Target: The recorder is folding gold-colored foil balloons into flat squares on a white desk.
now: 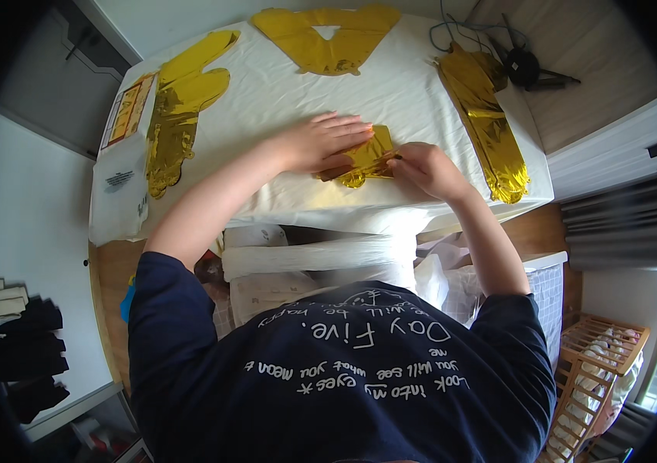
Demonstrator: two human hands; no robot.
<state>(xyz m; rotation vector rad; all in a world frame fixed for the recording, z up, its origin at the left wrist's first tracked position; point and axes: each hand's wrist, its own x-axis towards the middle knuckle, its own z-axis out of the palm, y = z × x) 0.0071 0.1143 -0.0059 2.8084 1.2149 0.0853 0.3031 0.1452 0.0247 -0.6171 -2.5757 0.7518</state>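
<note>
A small, partly folded gold foil balloon (379, 143) lies on the white-covered table in front of me, near its front edge. My left hand (321, 143) rests flat over the balloon's left part, its fingers stretched out and close together. At the balloon's right end, my right hand (432, 170) is closed in a pinch on the foil. The right fingertips are partly hidden from view. Crinkled foil shows between the two hands, with a rounded bit sticking out toward me.
Flat gold foil balloons lie at the table's left (178, 104), far side (290, 31) and right (479, 92). A clear packet with a printed card (126, 112) is at the left edge. A black device with legs (523, 68) and a cable stands far right. A wooden rack (598, 347) is at lower right.
</note>
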